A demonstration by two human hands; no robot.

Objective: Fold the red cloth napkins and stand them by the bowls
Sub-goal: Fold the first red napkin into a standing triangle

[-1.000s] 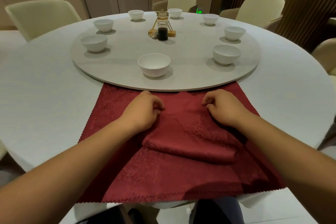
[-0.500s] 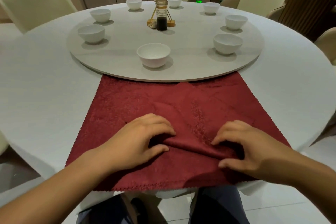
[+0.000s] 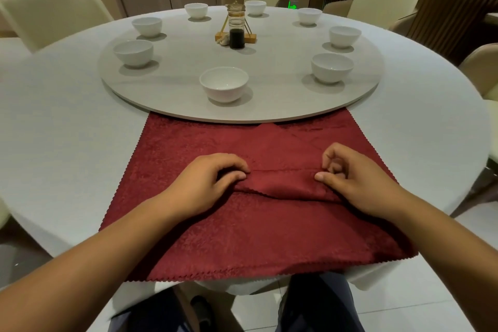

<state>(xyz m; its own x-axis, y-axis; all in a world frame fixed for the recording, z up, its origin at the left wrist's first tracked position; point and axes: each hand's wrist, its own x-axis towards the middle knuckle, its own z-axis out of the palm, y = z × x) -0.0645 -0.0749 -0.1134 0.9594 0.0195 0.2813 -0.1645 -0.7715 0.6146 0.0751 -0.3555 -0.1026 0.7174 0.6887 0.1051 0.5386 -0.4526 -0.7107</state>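
Pleating had advanced: left hand (image 3: 207, 183) and right hand (image 3: 353, 178) pinched a new fold in the napkin (image 3: 242, 237). Standing it by a bowl (image 3: 223, 83) remained undone.

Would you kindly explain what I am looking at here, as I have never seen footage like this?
There is no machine: a person wears one camera on the head, looking forward and down, so both arms are the wearer's own. The left hand and right hand each pinch one end of a fold in the red napkin, which lies spread on the round white table. Beyond it a turntable carries eight white bowls and a jar of dark sauce. No napkin stands by a bowl yet.
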